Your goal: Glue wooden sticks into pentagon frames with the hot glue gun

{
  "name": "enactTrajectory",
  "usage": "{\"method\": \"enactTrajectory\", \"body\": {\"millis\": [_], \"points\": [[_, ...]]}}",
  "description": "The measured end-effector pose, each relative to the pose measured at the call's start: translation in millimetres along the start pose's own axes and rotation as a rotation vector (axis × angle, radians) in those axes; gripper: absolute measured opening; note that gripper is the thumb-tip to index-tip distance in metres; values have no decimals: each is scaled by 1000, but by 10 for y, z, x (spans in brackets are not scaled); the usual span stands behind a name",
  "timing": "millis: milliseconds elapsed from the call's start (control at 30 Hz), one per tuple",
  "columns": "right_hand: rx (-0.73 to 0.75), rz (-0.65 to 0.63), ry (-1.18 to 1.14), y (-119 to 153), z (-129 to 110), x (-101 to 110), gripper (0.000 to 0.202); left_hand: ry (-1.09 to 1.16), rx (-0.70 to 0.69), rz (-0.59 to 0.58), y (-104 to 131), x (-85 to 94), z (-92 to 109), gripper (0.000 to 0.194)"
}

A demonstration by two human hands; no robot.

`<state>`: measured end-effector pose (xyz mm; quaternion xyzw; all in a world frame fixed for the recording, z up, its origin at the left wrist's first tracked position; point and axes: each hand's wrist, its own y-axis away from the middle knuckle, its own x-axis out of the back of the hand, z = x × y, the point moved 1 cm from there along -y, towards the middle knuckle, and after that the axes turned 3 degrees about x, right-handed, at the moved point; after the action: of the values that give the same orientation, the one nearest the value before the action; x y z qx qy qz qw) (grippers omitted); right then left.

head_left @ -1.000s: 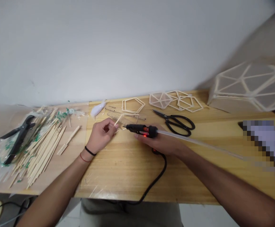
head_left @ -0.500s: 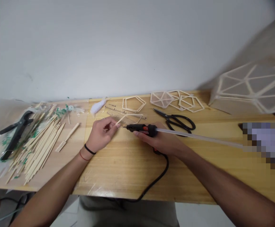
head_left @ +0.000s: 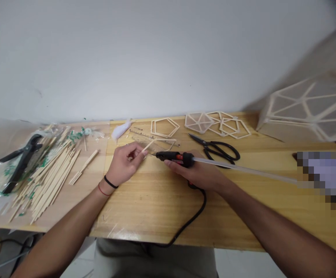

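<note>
My left hand (head_left: 127,162) pinches one end of a thin wooden stick frame (head_left: 168,140), which extends to the right over a patch of mesh on the table. Wrapped around a black glue gun (head_left: 170,156) is my right hand (head_left: 198,172). The gun's nozzle points left, close to the fingertips of my left hand; whether it touches the wood is too small to tell. A long translucent glue stick (head_left: 243,169) sticks out of the gun's back, and a black cord (head_left: 189,222) runs down from its handle.
Black scissors (head_left: 220,150) lie behind my right hand. Pentagon frames (head_left: 164,127) and a covered piece (head_left: 198,122) line the wall. Wooden sticks (head_left: 54,177) and a black tool (head_left: 23,164) lie left. A large covered stick structure (head_left: 306,112) stands right, behind a blurred-out object (head_left: 326,177).
The glue gun's nozzle has moved very slightly away from my left fingertips. Otherwise the whole view has shifted a little, and both hands keep their holds.
</note>
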<state>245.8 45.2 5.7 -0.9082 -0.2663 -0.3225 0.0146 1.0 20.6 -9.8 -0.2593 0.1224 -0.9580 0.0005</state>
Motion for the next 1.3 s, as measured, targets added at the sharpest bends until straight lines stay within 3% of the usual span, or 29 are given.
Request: {"method": "enactTrajectory", "body": {"millis": [1300], "points": [[-5, -23, -20, -1, -16, 7, 40, 59, 50, 36, 2, 1, 13, 30]]}}
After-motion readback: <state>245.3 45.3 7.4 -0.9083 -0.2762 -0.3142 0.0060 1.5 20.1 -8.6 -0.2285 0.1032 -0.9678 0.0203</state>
